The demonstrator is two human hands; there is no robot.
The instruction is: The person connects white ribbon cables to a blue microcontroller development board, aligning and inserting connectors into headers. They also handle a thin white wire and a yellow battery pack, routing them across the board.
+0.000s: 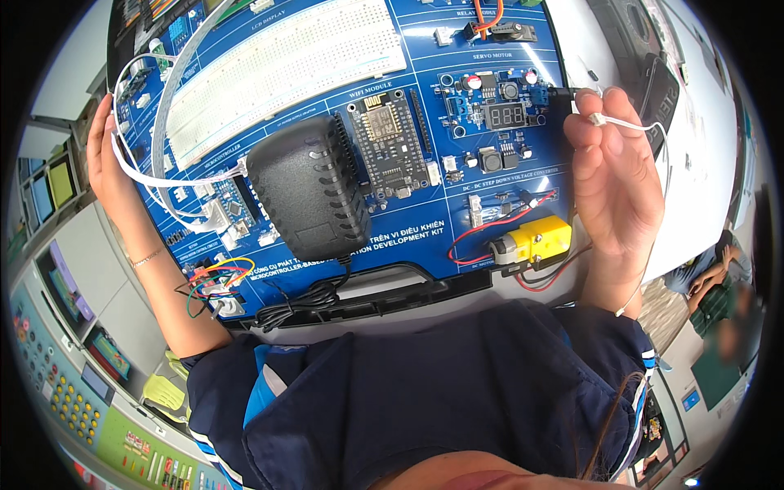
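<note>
Head view: my right hand (616,175) pinches a small white plug (597,120) between thumb and fingertips, raised just past the right edge of the blue kit board (392,214). The plug sits in no socket, so I judge this connection not yet made. Its white lead (653,129) loops right of my fingers, then a thin white strand runs down beside my wrist to a small free end; whether it is all one lead, I cannot tell for certain.

Well over by my left hand, some wiring looks done: a white connector (216,216) sits at the small controller board (237,204), right of that forearm. Between my hands, the black power adapter (306,188) lies on the kit, its cord (302,298) bundled below.

My left hand (104,155) has its fingers straight and together along the kit's left edge; I cannot tell whether they grip it. The adapter hides part of the board under it, and my right fingertips cover some of the plug.
</note>
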